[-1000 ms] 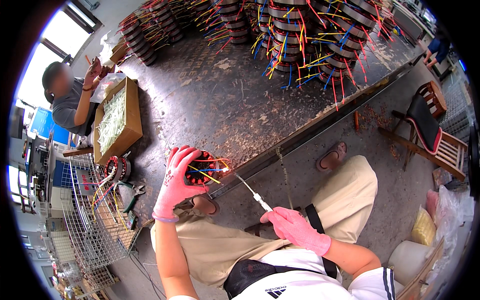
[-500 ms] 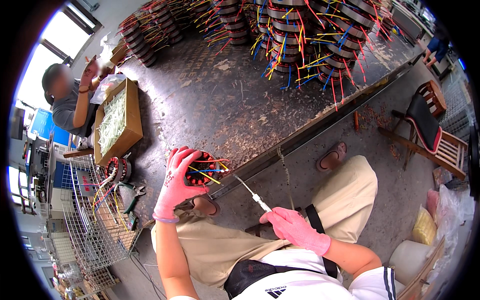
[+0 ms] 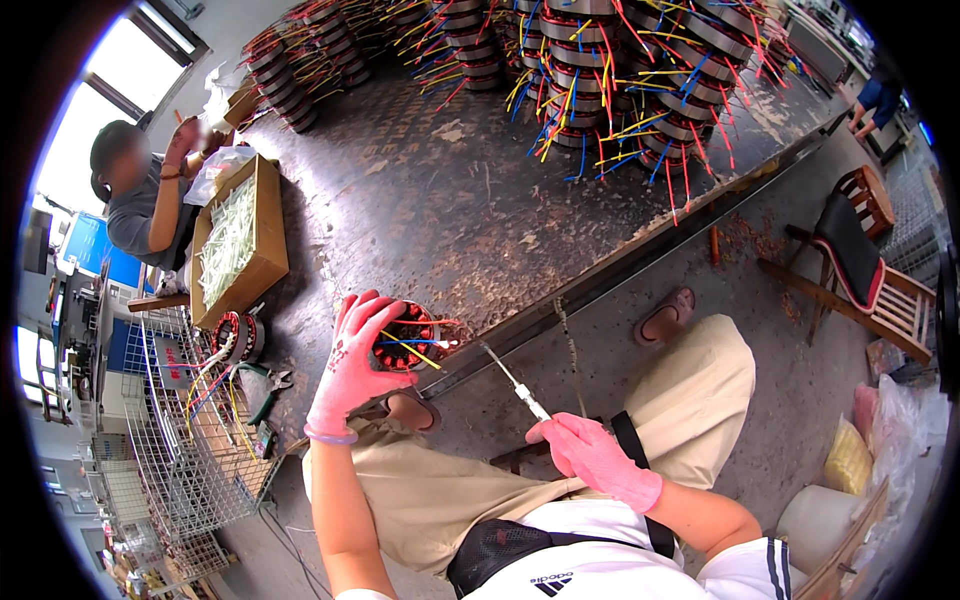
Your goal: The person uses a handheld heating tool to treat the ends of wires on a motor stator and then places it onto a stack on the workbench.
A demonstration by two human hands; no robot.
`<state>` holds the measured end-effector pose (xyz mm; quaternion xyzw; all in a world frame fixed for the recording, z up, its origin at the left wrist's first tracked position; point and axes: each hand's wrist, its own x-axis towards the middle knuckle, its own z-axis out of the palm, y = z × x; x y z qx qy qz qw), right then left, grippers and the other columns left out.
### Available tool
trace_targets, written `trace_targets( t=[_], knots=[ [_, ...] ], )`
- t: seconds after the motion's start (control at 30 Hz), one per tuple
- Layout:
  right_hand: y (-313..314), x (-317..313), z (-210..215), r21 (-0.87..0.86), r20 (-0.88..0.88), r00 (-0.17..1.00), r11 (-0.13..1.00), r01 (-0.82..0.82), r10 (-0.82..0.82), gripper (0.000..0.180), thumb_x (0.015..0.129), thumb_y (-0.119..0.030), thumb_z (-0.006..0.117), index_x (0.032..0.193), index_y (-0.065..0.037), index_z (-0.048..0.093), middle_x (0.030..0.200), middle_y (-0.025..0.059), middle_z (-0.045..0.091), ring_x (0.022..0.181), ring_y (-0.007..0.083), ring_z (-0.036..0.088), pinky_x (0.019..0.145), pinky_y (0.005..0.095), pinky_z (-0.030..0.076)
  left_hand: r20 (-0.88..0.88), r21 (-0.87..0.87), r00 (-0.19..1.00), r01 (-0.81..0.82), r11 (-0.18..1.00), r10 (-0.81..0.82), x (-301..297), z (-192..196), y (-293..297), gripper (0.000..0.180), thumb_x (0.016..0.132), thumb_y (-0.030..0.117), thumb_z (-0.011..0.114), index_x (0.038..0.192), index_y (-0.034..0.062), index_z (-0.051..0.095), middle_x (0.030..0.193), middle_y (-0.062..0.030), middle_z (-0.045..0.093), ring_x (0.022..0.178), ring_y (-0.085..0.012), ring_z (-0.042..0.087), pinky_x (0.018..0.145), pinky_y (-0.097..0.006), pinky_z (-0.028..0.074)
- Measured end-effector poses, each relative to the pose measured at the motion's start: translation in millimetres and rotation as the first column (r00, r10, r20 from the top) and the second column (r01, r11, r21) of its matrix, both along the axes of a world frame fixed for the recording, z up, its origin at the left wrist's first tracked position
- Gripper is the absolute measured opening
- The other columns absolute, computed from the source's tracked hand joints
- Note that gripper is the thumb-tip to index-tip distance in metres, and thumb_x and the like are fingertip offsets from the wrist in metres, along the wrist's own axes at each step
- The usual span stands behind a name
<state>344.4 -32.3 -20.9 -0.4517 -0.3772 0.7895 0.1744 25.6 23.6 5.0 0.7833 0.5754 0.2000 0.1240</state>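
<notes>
My left hand (image 3: 350,365), in a pink glove, curls round a motor stator (image 3: 393,352) at the table's near edge. Red windings line this ring; yellow, blue and red wires stick out of it to the right. The palm and fingers hide its left side. My right hand (image 3: 597,458), gloved in pink too, is closed on a slim tool with a white handle and a thin pale rod (image 3: 515,385). The rod points up and left toward the wire ends, its tip a little apart from them. Its exact kind I cannot make out.
Tall stacks of wired stators (image 3: 575,90) stand along the table's (image 3: 400,220) far side. A cardboard box (image 3: 265,255) of white sleeves is at left, near another stator (image 3: 238,338) and green-handled pliers (image 3: 265,392). A co-worker (image 3: 145,200) sits beyond. Right stands a chair (image 3: 850,245).
My right hand and the tool have shifted slightly right, drawing the rod's tip away from the wires. My left hand holds the stator in nearly the same place.
</notes>
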Motion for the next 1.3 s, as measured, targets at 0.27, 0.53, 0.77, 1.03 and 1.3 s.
trace_targets(
  t=[0.27, 0.53, 0.77, 1.03, 1.3],
  knots=[
    [1, -7, -2, -0.031, -0.083, 0.996, 0.999, 0.023, -0.025, 0.031, 0.102, -0.026, 0.042, 0.102, -0.001, 0.062, 0.054, -0.0033, 0.043, 0.047, 0.0040, 0.035, 0.044, 0.0221, 0.027, -0.029, 0.022, 1.000, 0.008, 1.000, -0.007, 3, 3, 2, 0.085, 0.043, 0.022, 0.086, 0.122, 0.0077, 0.057, 0.123, -0.0113, 0.054, 0.125, -0.0335, 0.044, 0.114, -0.051, 0.023],
    [9, -8, 4, -0.064, -0.079, 0.997, 0.998, 0.011, -0.016, 0.028, 0.102, -0.023, 0.044, 0.098, -0.002, 0.062, 0.057, -0.0046, 0.039, 0.051, 0.0042, 0.037, 0.046, 0.0230, 0.030, -0.056, 0.010, 0.998, -0.011, 1.000, 0.012, 4, 0, 1, 0.088, 0.042, 0.020, 0.087, 0.122, 0.0067, 0.056, 0.125, -0.0123, 0.052, 0.128, -0.0350, 0.040, 0.115, -0.049, 0.023],
    [10, -11, 2, -0.040, -0.061, 0.998, 0.999, 0.021, -0.024, 0.028, 0.101, -0.024, 0.044, 0.098, -0.002, 0.061, 0.056, -0.0047, 0.038, 0.050, 0.0044, 0.037, 0.045, 0.0230, 0.029, -0.036, 0.021, 0.998, -0.051, 0.998, 0.052, 7, -1, -1, 0.085, 0.042, 0.023, 0.088, 0.120, 0.0083, 0.056, 0.123, -0.0133, 0.052, 0.125, -0.0357, 0.041, 0.114, -0.051, 0.024],
    [12, -10, 3, -0.033, -0.053, 0.999, 0.999, 0.006, -0.008, 0.028, 0.101, -0.024, 0.044, 0.098, -0.002, 0.061, 0.057, -0.0048, 0.039, 0.050, 0.0046, 0.038, 0.046, 0.0232, 0.030, -0.059, 0.010, 0.997, -0.056, 0.998, 0.056, 5, -3, -3, 0.085, 0.043, 0.024, 0.088, 0.120, 0.0090, 0.056, 0.123, -0.0136, 0.051, 0.125, -0.0361, 0.041, 0.113, -0.052, 0.024],
    [12, -8, 5, 0.003, -0.045, 0.999, 1.000, 0.004, -0.004, 0.028, 0.101, -0.024, 0.045, 0.098, -0.002, 0.062, 0.056, -0.0045, 0.039, 0.050, 0.0048, 0.039, 0.046, 0.0233, 0.032, -0.058, 0.014, 0.997, -0.056, 0.998, 0.056, 7, -2, -3, 0.085, 0.043, 0.023, 0.088, 0.120, 0.0078, 0.056, 0.122, -0.0137, 0.052, 0.125, -0.0361, 0.042, 0.113, -0.052, 0.024]
  ],
)
